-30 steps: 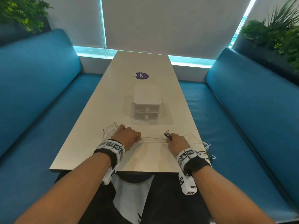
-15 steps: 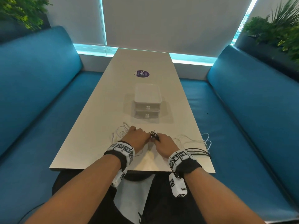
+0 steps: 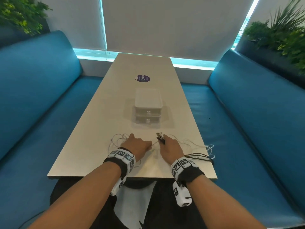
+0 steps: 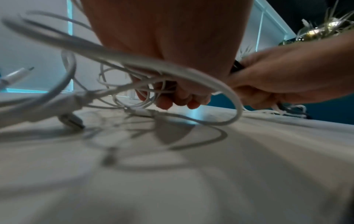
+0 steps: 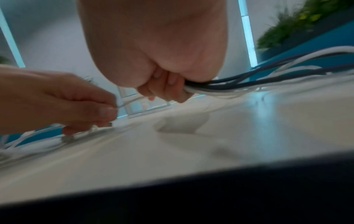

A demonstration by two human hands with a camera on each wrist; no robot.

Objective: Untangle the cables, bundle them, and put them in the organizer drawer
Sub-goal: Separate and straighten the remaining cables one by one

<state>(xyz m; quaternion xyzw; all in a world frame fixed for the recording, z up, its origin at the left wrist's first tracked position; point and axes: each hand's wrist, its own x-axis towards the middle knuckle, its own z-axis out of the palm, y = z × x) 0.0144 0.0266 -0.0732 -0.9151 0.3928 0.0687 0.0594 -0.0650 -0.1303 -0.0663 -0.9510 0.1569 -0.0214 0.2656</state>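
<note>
Cables [image 3: 196, 146] pinched in both hands [image 3: 138, 145] sprawl over a pale table [image 3: 92, 139] between blue benches [image 3: 257, 113]

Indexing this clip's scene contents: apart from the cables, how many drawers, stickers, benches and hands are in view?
Organizer drawers: 2, stacked
Purple sticker: 1
Blue benches: 2
Hands: 2, left hand and right hand, both gripping cables
Total: 7

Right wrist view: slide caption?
Right hand grips black and white cables; left hand pinches one white cable.
</note>
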